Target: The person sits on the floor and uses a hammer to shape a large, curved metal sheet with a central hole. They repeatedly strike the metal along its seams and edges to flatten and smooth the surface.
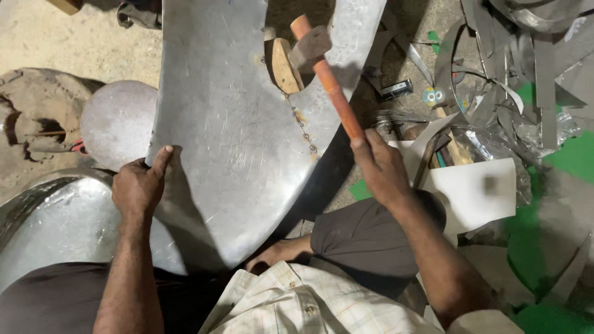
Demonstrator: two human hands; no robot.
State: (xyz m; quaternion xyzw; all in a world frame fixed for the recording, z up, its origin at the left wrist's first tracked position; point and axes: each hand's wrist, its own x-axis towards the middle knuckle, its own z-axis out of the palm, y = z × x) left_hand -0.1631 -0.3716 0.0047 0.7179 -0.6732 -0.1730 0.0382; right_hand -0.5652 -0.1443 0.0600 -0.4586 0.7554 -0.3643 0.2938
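Sheet metal piece (235, 136), large, curved, grey and scratched, fills the middle of the head view, standing over the dirt floor (74, 43) between the person's knees. A riveted or welded seam (301, 127) runs down its right part, below a round cutout near the top. A wooden block (283, 65) shows through that cutout.

Left hand (139, 185) clamps the sheet's left edge, thumb on the front face, fingers wrapped behind; grip closed on the sheet. Right hand (380, 167) is closed around the lower end of an orange handle; the hammer (322, 68) is raised, its grey head blurred, just over the cutout beside the wooden block. Cannot tell if the head touches the sheet.

Round metal disc (117, 124) lies on the floor left of the sheet, just beside its edge. Another curved metal sheet (55, 216) lies at lower left, partly under the left forearm. Pile of metal scrap strips (513, 80) crowds the upper right of the floor. White paper sheet (476, 192) lies right of the right hand, on green floor patches (575, 158). Dark trousers and a checked light shirt (297, 303) show at the bottom edge.
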